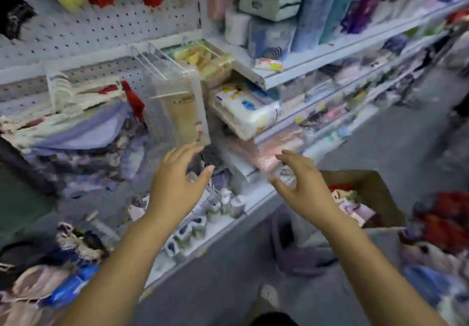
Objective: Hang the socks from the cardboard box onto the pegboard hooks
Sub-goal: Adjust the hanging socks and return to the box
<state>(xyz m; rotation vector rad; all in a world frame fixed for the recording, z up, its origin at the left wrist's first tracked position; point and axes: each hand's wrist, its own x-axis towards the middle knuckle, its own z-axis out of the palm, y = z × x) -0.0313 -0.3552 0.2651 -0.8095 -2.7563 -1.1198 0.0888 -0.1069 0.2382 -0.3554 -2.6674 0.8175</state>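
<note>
1. Lower right of frame: socks (349,202) lie in the cardboard box (373,186) on the floor; patterned packs, too blurred to count
2. Right hand (302,181) hangs just left of the box, fingers loosely spread, holding nothing; left hand (177,181) at centre is also spread and empty, fingertips near the bottom of a hung beige pack (180,115)
3. Likely step: fetch the next pack. Right hand is nearer, so reach with it and take one pack by its top edge, hanger end up
4. Wire hooks (157,56) on the pegboard (101,31), upper centre, point out toward the camera. Steady a hook tip with the left hand, thread the pack on, slide it back
5. Risk: shelf edge (253,206) runs just below the right hand, so lift the pack clear before swinging left
</note>
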